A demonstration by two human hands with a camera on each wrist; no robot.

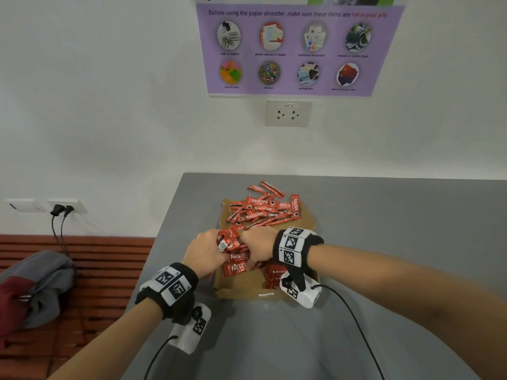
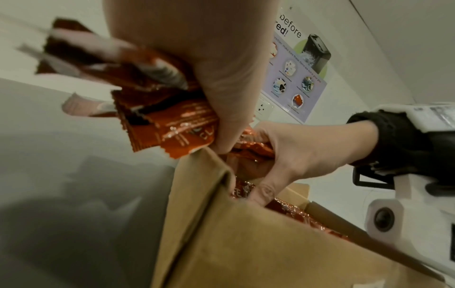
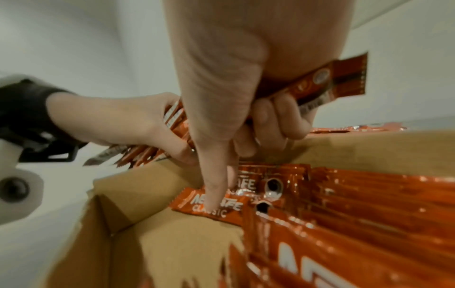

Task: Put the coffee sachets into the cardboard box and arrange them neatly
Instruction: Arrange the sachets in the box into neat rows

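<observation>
An open cardboard box point(image 1: 238, 293) sits on the grey table, with red coffee sachets point(image 1: 236, 266) lying in rows inside it. More loose sachets point(image 1: 263, 209) are heaped on the far flap. My left hand point(image 1: 216, 241) grips a bundle of sachets point(image 2: 167, 126) over the box's far left corner. My right hand point(image 1: 248, 244) is right beside it, its fingers curled round a sachet point(image 3: 320, 83). Its thumb point(image 3: 214, 194) presses down on a sachet in the box point(image 3: 197, 206). A stacked row of sachets point(image 3: 344, 214) fills the box's right part.
The grey table point(image 1: 397, 242) stands against a white wall with a socket point(image 1: 288, 113) and a purple poster point(image 1: 296, 50). Left of the table is a red slatted bench point(image 1: 104, 270) with bundled clothes point(image 1: 35, 283). Wrist camera cables trail over the near table.
</observation>
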